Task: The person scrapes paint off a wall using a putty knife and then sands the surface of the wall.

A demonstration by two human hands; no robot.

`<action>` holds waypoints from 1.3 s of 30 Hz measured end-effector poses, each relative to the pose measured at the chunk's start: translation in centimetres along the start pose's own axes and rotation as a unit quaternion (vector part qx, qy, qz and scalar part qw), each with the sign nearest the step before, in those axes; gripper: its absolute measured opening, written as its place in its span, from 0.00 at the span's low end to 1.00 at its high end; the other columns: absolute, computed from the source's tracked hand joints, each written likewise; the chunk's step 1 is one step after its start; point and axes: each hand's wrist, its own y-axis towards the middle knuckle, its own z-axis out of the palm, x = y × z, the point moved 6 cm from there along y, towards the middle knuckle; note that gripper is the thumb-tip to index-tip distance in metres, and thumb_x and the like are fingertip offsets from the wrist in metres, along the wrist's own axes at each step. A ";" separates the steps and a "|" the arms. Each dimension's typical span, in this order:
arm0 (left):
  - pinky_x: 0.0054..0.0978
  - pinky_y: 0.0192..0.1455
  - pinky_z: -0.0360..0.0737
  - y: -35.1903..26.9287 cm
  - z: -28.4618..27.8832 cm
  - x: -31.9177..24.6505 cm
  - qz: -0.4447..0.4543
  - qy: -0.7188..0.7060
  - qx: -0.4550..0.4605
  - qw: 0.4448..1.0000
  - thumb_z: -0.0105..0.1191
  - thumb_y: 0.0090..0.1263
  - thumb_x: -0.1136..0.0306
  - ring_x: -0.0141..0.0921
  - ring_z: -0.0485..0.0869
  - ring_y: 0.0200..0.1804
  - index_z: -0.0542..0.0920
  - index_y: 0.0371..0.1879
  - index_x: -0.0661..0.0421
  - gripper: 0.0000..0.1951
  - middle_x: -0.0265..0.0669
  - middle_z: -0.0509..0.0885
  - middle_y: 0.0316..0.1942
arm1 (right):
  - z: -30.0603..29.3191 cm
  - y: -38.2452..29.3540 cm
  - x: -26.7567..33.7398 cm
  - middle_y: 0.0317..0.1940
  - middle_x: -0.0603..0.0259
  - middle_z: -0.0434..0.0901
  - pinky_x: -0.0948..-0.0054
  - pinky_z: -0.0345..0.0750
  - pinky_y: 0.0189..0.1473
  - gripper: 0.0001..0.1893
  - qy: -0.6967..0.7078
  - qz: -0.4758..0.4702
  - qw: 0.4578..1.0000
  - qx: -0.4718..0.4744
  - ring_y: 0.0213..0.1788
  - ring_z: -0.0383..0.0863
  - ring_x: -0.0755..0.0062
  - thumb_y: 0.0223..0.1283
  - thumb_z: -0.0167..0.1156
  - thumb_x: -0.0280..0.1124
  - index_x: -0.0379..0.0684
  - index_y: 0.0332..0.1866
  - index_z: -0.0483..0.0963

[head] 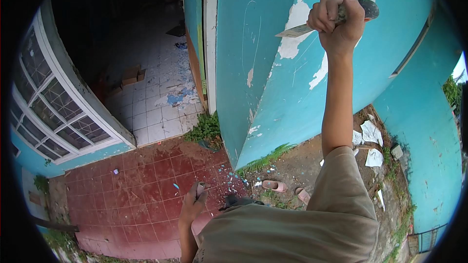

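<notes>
My right hand (pixel 340 22) is raised high at the turquoise wall (pixel 321 91), closed around the dark handle of a paint scraper (pixel 295 30). The scraper's flat metal blade points left, over a patch of bare white plaster (pixel 292 48) near the wall's corner. From this angle I cannot tell whether the blade touches the wall. More paint has come off around the hand. Low by my body, my left hand (pixel 192 201) is curled around a small cylindrical object (pixel 200 188); its kind is unclear.
Paint chips (pixel 230 182) litter the red tile floor (pixel 146 190) below the corner. Pink slippers (pixel 274 186) lie on the dirt by a fern (pixel 270 157). White broken sheets (pixel 372 133) lie further right. At left are a white-framed window (pixel 60 111) and a doorway with a tiled floor (pixel 146 117).
</notes>
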 end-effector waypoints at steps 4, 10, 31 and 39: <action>0.21 0.27 0.64 -0.7 -0.6 -0.1 -0.022 -0.008 -0.002 1.000 0.47 0.66 0.74 0.20 0.65 0.25 0.73 0.42 0.59 0.08 0.28 0.68 0.21 | -0.2 -1.1 5.1 0.07 0.70 0.55 0.74 0.52 0.18 0.22 0.069 -0.071 0.993 0.068 0.11 0.47 0.79 0.64 0.31 0.46 0.47 0.16 0.58; 0.23 0.26 0.64 -0.9 -1.2 1.3 -0.022 -0.004 -0.013 1.000 0.47 0.65 0.73 0.20 0.66 0.25 0.71 0.41 0.59 0.07 0.29 0.68 0.21 | 0.9 -3.5 -0.5 0.06 0.68 0.54 0.74 0.53 0.15 0.20 -0.046 0.000 0.998 -0.040 0.09 0.51 0.78 0.60 0.48 0.36 0.44 0.13 0.55; 0.19 0.25 0.66 -2.5 -3.2 4.5 -0.021 -0.024 -0.052 0.998 0.47 0.65 0.74 0.19 0.67 0.25 0.74 0.43 0.56 0.09 0.26 0.69 0.23 | 10.9 3.7 5.2 0.10 0.72 0.63 0.77 0.58 0.18 0.19 -0.418 -0.232 0.878 -0.019 0.15 0.55 0.85 0.57 0.62 0.32 0.40 0.16 0.63; 0.25 0.26 0.65 -5.5 -5.6 5.4 -0.011 -0.008 -0.065 0.998 0.48 0.65 0.71 0.22 0.66 0.24 0.73 0.41 0.59 0.08 0.33 0.68 0.19 | 11.0 5.9 4.2 0.09 0.70 0.63 0.75 0.56 0.17 0.24 -0.405 -0.172 0.898 -0.019 0.14 0.56 0.81 0.60 0.57 0.47 0.41 0.16 0.63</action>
